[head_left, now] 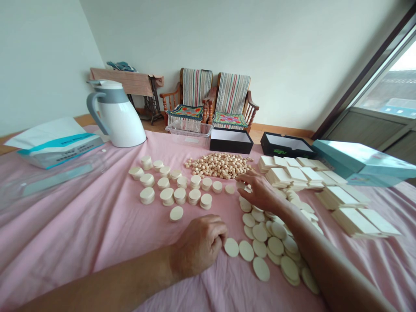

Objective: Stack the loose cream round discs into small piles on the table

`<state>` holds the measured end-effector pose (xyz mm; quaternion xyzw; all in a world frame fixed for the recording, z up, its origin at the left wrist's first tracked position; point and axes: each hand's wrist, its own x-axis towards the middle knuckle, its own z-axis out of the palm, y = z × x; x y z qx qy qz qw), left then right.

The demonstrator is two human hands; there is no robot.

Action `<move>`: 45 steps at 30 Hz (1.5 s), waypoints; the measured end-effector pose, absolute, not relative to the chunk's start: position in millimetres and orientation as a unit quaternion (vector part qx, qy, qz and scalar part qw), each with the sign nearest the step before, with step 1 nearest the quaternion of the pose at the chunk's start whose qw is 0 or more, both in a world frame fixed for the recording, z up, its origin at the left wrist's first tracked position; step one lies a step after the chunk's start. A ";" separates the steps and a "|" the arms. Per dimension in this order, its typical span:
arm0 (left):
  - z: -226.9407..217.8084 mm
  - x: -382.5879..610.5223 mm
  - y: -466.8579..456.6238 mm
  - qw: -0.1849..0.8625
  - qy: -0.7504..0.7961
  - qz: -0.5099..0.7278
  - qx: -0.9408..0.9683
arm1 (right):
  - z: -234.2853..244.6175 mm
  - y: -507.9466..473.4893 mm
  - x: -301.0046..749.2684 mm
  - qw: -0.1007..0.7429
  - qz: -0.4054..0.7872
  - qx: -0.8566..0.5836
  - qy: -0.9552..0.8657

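My left hand (203, 242) rests on the pink cloth, its fingers curled into a fist. Whatever lies inside it is hidden. My right hand (261, 189) reaches over the left edge of a loose pile of pale round wooden discs (275, 245), fingers bent around a pale disc (241, 184). Left of that hand stand rows of short disc stacks (167, 195). A single low stack (176, 213) sits nearer to my left hand. Just beyond my right fingertips lies a heap of small wooden beads or pieces (219, 165).
Stacked rectangular wooden pieces (349, 219) lie at right, by a light blue box (364, 160). Behind are two black boxes (231, 146) and a clear plastic tub (190, 132). A white jug (121, 121) and a plastic package (61, 149) stand left.
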<state>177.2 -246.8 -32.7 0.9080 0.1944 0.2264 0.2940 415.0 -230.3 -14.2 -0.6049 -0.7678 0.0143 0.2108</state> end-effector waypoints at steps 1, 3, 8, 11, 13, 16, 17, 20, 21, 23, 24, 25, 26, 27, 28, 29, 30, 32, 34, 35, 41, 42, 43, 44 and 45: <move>-32.4 177.3 -247.0 0.295 0.194 0.226 0.908 | -13.3 -230.1 410.9 0.221 0.009 -0.610 -0.761; -32.1 177.6 -247.2 0.295 0.195 0.227 0.907 | -12.5 -229.1 402.8 0.227 0.013 -0.618 -0.753; -33.7 177.4 -246.6 0.293 0.197 0.226 0.908 | -17.9 -224.8 393.4 0.220 0.023 -0.620 -0.753; -35.1 176.9 -245.8 0.293 0.194 0.220 0.910 | -23.3 -223.0 392.8 0.207 0.021 -0.620 -0.756; -35.1 176.6 -245.7 0.293 0.192 0.221 0.910 | -25.3 -222.7 392.4 0.195 0.026 -0.628 -0.753; -33.9 176.5 -246.0 0.294 0.194 0.224 0.909 | -22.0 -224.0 393.5 0.190 0.034 -0.632 -0.751; -33.5 176.6 -246.2 0.293 0.195 0.225 0.908 | -18.7 -225.3 394.9 0.197 0.033 -0.631 -0.750; -32.9 176.9 -246.5 0.294 0.192 0.228 0.908 | -4.5 -232.2 402.2 0.210 0.029 -0.635 -0.743; -33.0 177.0 -246.5 0.295 0.192 0.227 0.908 | 0.5 -235.6 405.0 0.198 0.039 -0.635 -0.746; -33.5 177.0 -246.4 0.298 0.193 0.221 0.908 | 8.5 -243.4 409.1 0.143 0.086 -0.625 -0.762; -33.7 177.0 -246.3 0.299 0.194 0.218 0.909 | 11.2 -247.4 410.1 0.117 0.108 -0.617 -0.770; -33.8 177.0 -246.2 0.299 0.196 0.215 0.909 | 13.1 -251.2 410.1 0.095 0.124 -0.609 -0.778; -33.8 177.0 -246.0 0.299 0.196 0.212 0.909 | 14.1 -254.5 409.3 0.078 0.134 -0.601 -0.784; -33.7 177.0 -245.9 0.299 0.195 0.210 0.910 | 14.7 -257.3 408.0 0.064 0.137 -0.597 -0.788; -33.4 177.0 -245.9 0.300 0.195 0.209 0.910 | 15.1 -259.6 406.4 0.054 0.135 -0.594 -0.791; -33.1 176.9 -245.9 0.300 0.194 0.208 0.910 | 15.5 -261.4 404.8 0.045 0.131 -0.594 -0.793; -32.7 176.9 -245.9 0.301 0.193 0.208 0.910 | 16.0 -262.8 403.3 0.035 0.126 -0.594 -0.794; -31.9 176.8 -246.1 0.303 0.194 0.212 0.909 | 17.5 -264.9 400.9 0.013 0.116 -0.595 -0.795; -31.3 176.6 -246.2 0.304 0.195 0.213 0.908 | 18.8 -266.0 399.0 -0.008 0.103 -0.596 -0.797; -31.1 176.5 -246.3 0.305 0.194 0.212 0.908 | 18.9 -266.2 397.9 -0.016 0.097 -0.596 -0.797; -30.9 176.2 -246.3 0.302 0.200 0.201 0.910 | 9.9 -260.7 393.1 0.019 0.059 -0.608 -0.792; -31.0 176.2 -246.3 0.301 0.200 0.203 0.910 | 7.8 -259.7 393.5 0.031 0.054 -0.609 -0.791; -31.2 176.2 -246.3 0.300 0.200 0.205 0.910 | 6.0 -259.0 394.1 0.040 0.052 -0.609 -0.790; -31.3 176.2 -246.2 0.299 0.198 0.207 0.910 | 4.5 -258.4 395.1 0.045 0.053 -0.610 -0.789; -31.5 176.2 -246.2 0.297 0.197 0.209 0.911 | 3.1 -258.1 396.1 0.047 0.055 -0.611 -0.788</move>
